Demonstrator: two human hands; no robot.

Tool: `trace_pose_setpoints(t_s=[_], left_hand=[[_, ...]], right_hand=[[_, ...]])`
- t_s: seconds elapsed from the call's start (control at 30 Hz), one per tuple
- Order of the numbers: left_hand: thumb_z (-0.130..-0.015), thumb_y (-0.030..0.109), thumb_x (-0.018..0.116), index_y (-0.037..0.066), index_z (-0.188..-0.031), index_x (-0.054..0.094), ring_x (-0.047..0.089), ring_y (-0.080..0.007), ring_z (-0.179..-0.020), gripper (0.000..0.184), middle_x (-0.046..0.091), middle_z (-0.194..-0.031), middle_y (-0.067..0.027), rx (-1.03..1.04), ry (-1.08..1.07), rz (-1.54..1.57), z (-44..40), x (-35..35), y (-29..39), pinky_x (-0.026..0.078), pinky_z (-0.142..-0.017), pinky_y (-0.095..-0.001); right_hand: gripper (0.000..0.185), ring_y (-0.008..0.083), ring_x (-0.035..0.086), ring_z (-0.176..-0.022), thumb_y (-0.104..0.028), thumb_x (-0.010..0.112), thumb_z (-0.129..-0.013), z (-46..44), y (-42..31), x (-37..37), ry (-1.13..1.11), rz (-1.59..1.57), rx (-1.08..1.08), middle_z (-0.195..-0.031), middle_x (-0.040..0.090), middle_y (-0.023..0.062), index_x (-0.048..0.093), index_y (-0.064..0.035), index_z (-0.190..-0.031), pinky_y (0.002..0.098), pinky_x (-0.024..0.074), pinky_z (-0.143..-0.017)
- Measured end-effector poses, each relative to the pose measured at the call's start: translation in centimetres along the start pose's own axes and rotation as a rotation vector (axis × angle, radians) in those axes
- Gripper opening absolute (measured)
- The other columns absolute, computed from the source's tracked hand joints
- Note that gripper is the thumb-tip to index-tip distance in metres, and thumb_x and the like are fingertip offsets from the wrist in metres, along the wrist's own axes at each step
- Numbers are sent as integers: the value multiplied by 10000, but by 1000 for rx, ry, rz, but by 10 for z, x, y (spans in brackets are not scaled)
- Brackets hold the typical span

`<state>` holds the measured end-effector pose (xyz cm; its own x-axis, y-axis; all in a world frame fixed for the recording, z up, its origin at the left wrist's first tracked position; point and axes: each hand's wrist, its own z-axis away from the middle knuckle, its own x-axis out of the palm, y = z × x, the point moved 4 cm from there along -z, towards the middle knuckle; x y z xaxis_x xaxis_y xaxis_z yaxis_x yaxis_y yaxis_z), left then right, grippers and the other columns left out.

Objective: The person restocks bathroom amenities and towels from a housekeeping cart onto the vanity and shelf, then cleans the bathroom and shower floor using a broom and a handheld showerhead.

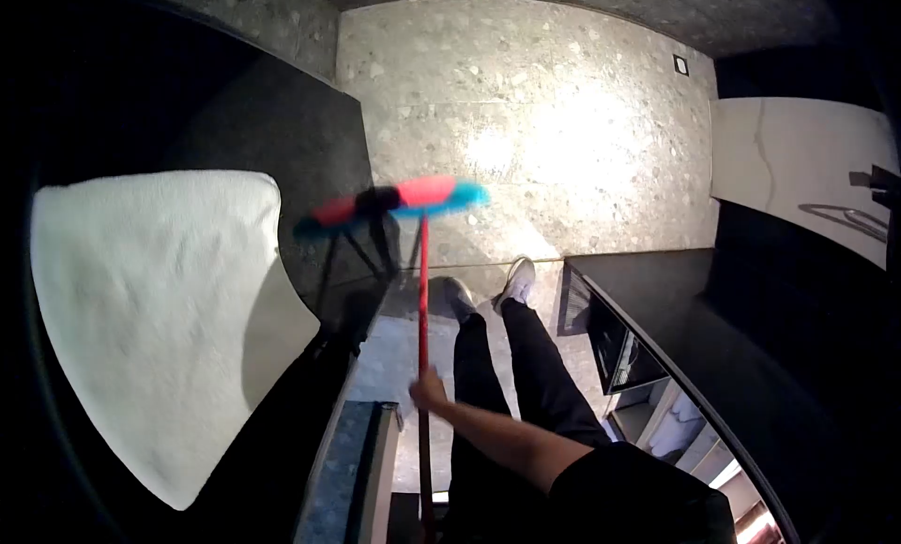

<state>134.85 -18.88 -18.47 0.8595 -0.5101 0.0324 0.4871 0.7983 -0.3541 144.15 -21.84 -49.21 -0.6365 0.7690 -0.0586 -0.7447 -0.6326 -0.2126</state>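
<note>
Light pools on a speckled pale grey stone floor (422, 84), and across its near left part stretches the long, pink-red and teal head (424, 196) of a tool with a slim red pole (424, 305). The bare right hand (429, 394) is closed around that pole partway along, below a short black sleeve (638, 492); a grip there probably steadies the shaft while its length lets the head reach beyond the feet. The left hand is out of sight, so I cannot tell whether it bears on the pole's lower end, which runs down close to the body. The head lies crosswise to the pole, likely to cover a broad strip; one end overlaps a flat, matte black surface (319, 140), and blur hides whether it touches anything. Two pale shoes (517, 279) under black trousers (554, 370) stand near a straight floor seam, slightly apart, presumably for balance. At left, a large white fuzzy cloth (160, 300) is spread wide, beside the black surface; what supports it is too dark to see. On the right, a long black countertop (648, 281) sits over open shelves (657, 417), well apart from the tool's head.
</note>
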Motion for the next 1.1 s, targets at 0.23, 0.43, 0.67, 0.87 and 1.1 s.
trace_pose_setpoints(t_s=[0.23,0.43,0.67,0.87,1.1], left_hand=[[-926,447,378,250,-1108,491,237,-96,-374,291,313,-523,21,70,-236,68,-54,160,77,216,-347,-211],[-933,457,346,215,-922,468,237,-102,-370,271,295,-494,24,55,76,113,11,5,-27,205,-346,-228],[-940,468,309,174,-707,441,237,-109,-365,398,275,-459,26,-1,-77,118,-57,36,-22,191,-344,-248],[-963,396,302,98,-897,492,292,-93,-416,359,323,-537,20,-8,-411,120,-92,112,-6,241,-361,-238],[-942,382,367,156,-1103,411,334,-84,-420,281,372,-555,22,-18,15,-191,-19,96,-39,265,-366,-214]], right_hand=[[250,206,552,-382,-175,491,-836,-138,-174,-156,195,275,-403,-470,561,109,556,-48,-631,336,412,-331],[397,387,617,-775,-127,496,-785,51,34,9,-55,83,183,-838,585,248,335,54,-1099,438,511,-637],[436,455,530,-906,-106,528,-736,-51,-49,-61,163,-30,-432,-959,545,276,411,12,-1139,505,426,-779],[201,240,558,-573,-30,532,-714,-128,-80,-171,160,-250,-430,-695,558,118,504,-35,-914,390,462,-485],[364,334,628,-705,-79,527,-730,17,59,-143,263,-300,148,-859,594,181,431,6,-1070,498,500,-619]])
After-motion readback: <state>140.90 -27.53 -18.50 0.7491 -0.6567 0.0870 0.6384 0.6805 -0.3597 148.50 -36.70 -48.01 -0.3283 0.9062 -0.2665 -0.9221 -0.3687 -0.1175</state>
